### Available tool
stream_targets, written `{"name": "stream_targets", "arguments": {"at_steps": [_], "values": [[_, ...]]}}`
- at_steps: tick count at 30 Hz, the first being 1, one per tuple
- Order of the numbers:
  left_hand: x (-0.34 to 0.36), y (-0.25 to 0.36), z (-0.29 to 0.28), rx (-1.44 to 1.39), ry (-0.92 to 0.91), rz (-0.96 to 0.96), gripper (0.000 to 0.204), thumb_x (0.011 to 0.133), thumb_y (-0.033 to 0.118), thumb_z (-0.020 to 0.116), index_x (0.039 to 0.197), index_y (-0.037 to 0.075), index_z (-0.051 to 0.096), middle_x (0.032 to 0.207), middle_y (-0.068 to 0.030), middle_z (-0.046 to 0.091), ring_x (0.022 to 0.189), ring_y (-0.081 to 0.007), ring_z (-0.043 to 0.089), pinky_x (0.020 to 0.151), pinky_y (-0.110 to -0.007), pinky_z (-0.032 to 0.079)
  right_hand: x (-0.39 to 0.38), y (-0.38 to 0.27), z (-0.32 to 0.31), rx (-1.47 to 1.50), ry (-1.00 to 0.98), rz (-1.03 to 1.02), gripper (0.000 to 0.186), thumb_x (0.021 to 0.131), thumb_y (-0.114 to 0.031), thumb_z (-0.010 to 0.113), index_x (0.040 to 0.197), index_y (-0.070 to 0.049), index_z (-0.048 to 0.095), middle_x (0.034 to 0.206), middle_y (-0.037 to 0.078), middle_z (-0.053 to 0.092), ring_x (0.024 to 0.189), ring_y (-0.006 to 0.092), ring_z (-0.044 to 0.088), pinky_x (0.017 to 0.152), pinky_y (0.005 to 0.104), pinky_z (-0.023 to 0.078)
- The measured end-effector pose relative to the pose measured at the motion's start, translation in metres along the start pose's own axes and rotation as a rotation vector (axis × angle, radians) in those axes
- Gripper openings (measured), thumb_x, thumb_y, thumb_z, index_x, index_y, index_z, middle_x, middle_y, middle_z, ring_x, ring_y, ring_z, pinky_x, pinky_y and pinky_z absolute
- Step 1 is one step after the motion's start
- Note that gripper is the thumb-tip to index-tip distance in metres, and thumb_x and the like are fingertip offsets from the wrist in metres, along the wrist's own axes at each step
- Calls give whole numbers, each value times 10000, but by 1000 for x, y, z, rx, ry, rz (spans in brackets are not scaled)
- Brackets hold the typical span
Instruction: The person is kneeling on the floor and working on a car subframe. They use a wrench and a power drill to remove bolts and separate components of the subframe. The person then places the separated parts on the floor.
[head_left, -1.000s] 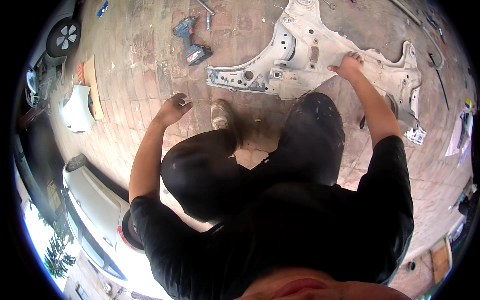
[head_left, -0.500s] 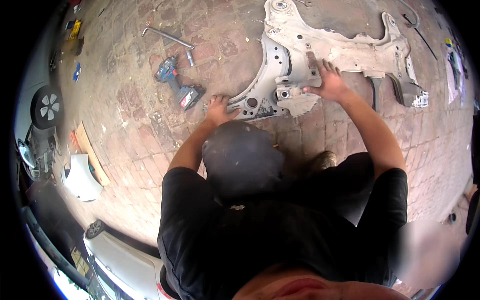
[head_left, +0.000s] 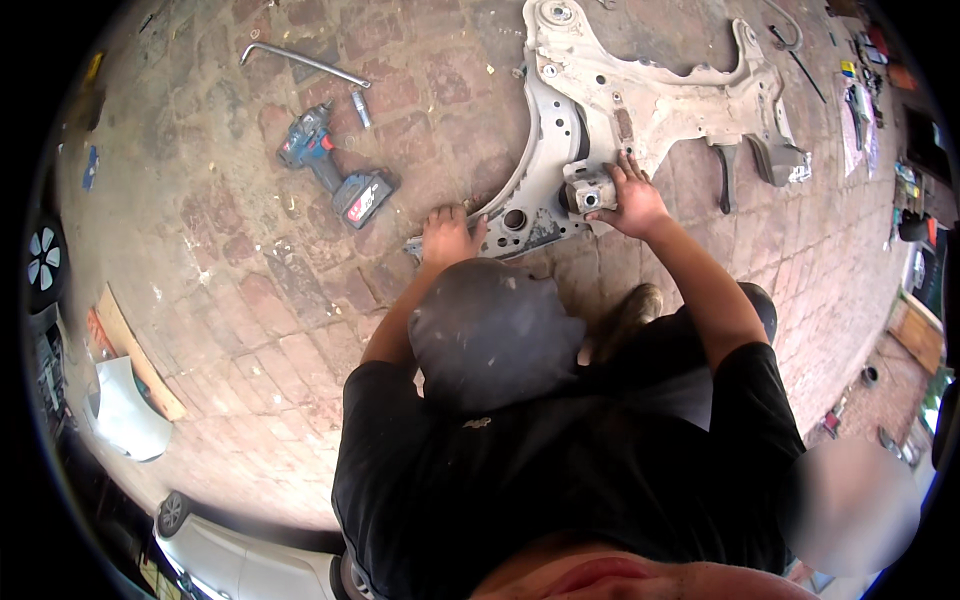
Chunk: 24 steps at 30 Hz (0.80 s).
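A pale metal subframe (head_left: pixel 690 110) with bolt holes lies on the paving, a curved lower arm (head_left: pixel 550 150) at its left side. My left hand (head_left: pixel 450 235) grips the curved arm's near-left end, fingers bent over its edge. My right hand (head_left: pixel 632 200) is closed around a boxy bracket (head_left: pixel 590 197) at the subframe's near corner, thumb and fingers on either side. Left of the curved arm lie a blue-grey cordless impact wrench (head_left: pixel 325 160), a small socket piece (head_left: pixel 360 110) and a long bent steel bar (head_left: pixel 305 63).
My dark-clad knee (head_left: pixel 495 330) is just below my hands. At left are a white body panel (head_left: pixel 130 420), cardboard (head_left: pixel 135 345) and a loose wheel (head_left: pixel 45 265); a white car (head_left: pixel 230 545) is at lower left. Plastic-wrapped parts (head_left: pixel 860 125) and a board (head_left: pixel 912 330) lie at right.
My left hand went from the air onto the curved arm. My right hand moved left along the subframe onto the bracket. My knee rose toward the hands, and the view shifted.
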<state>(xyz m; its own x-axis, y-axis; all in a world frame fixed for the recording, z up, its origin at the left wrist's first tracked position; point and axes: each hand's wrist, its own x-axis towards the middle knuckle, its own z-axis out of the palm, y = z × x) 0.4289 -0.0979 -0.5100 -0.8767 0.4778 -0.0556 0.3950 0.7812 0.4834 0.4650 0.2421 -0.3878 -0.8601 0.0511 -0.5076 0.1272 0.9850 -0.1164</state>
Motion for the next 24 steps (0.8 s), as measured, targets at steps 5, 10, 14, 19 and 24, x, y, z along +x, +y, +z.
{"name": "stream_targets", "arguments": {"at_steps": [5, 10, 14, 19, 24], "values": [[18, -18, -9, 4, -50, 126, 457, 876, 434, 616, 888, -23, 621, 858, -236, 652, 853, -394, 655, 782, -452, 540, 0, 3, 11, 75, 89, -19, 1021, 672, -645, 768, 1413, -38, 413, 1529, 308, 264, 1437, 455, 232, 1158, 500, 274], [47, -31, -14, 51, -34, 153, 454, 876, 440, 613, 847, -13, 620, 814, -223, 659, 801, -389, 661, 763, -448, 546, 13, -2, 0, 107, 132, 2, 1004, 666, -650, 773, 1384, -31, 444, 1499, 322, 309, 1422, 470, 254, 1158, 487, 287], [52, -34, -17, 36, 18, 181, 469, 863, 450, 627, 905, -17, 632, 874, -211, 665, 864, -380, 652, 776, -439, 544, 20, 3, 3, 100, 129, 13, 1032, 655, -661, 775, 1390, -24, 432, 1509, 301, 309, 1435, 438, 247, 1162, 471, 289], [32, -39, -27, 1, -153, 228, 807, 675, 602, 759, 1200, 17, 577, 1245, -153, 536, 1174, -321, 468, 1020, -438, 368, 18, 3, 15, 138, 160, 65, 1103, 629, -661, 791, 1428, -20, 384, 1545, 271, 259, 1459, 408, 201, 1179, 448, 261], [9, -41, -36, -40, -179, 225, 1089, 579, 576, 840, 1417, 31, 408, 1389, -155, 432, 1270, -349, 384, 1086, -466, 289, 11, -1, 23, 451, 299, 47, 1185, 614, -472, 894, 1458, 53, 249, 1474, 302, 342, 1412, 410, 301, 1152, 439, 300]]}}
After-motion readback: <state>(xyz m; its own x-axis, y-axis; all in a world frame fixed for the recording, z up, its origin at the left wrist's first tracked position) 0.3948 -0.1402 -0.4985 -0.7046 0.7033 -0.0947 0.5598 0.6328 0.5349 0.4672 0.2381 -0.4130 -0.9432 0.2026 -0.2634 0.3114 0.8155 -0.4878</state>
